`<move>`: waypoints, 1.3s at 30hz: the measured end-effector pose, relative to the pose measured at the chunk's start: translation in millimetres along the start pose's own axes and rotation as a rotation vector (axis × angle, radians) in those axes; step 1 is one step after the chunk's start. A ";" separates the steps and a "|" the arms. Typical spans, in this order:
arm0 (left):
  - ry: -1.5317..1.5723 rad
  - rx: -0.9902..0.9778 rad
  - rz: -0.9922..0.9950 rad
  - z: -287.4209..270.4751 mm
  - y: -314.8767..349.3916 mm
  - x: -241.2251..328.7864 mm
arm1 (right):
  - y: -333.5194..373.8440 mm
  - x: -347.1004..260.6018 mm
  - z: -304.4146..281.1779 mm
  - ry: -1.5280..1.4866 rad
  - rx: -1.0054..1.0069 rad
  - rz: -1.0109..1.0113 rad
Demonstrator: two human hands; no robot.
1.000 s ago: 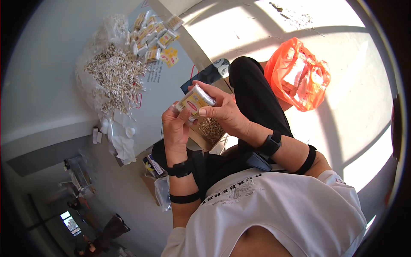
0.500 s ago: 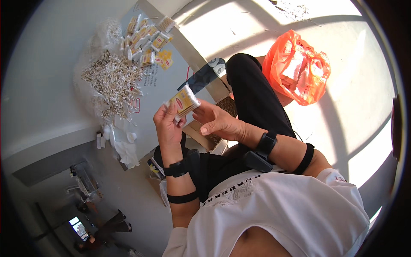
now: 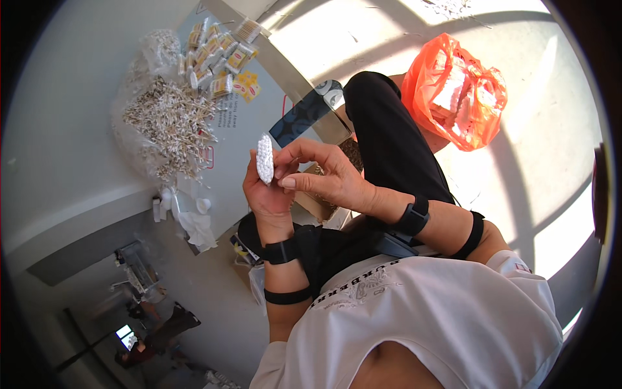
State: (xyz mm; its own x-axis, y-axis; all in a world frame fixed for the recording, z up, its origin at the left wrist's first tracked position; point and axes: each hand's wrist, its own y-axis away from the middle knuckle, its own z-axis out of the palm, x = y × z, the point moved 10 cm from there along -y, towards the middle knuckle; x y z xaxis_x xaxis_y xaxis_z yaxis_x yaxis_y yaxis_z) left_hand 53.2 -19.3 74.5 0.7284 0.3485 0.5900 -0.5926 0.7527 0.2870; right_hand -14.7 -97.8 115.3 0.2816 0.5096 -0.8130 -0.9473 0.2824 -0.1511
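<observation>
A small pack of cotton swabs (image 3: pixel 265 159) stands end-on between my hands, its white cotton tips turned up in a narrow oval. My left hand (image 3: pixel 267 198) grips it from the left and below; some of those fingers are hidden behind the pack. From the right, my right hand (image 3: pixel 327 175) has its fingers bent against the pack's side, with the thumb just below them. Beyond, on the grey-blue board, lie a heap of loose cotton swabs (image 3: pixel 165 126) in a clear plastic bag and several filled packs (image 3: pixel 217 52). Yellow printed cards (image 3: pixel 247 85) lie beside those packs.
An orange plastic bag (image 3: pixel 421 91) holding pale packs stands right of my black-trousered knee (image 3: pixel 395 129). An open cardboard box (image 3: pixel 313 202) sits beneath my hands. White scraps (image 3: pixel 197 227) hang at the board's near edge. Another person (image 3: pixel 139 350) is at the lower left.
The pack has turned from showing its yellow label to showing its white tips, and has shifted slightly left. My right hand has closed in, fingers bending onto it.
</observation>
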 end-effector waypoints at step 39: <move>0.064 -0.245 -0.014 46.9 0.4 -8.7 | 6.7 -22.7 -11.2 -0.025 0.176 0.020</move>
State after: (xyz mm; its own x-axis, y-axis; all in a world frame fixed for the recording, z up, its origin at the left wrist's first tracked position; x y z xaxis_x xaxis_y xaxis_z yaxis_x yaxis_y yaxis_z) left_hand 30.5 -48.2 104.9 0.7611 0.3656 0.5359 -0.4864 0.8681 0.0986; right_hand -29.1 -116.6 126.4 0.2692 0.5359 -0.8002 -0.9119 0.4091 -0.0328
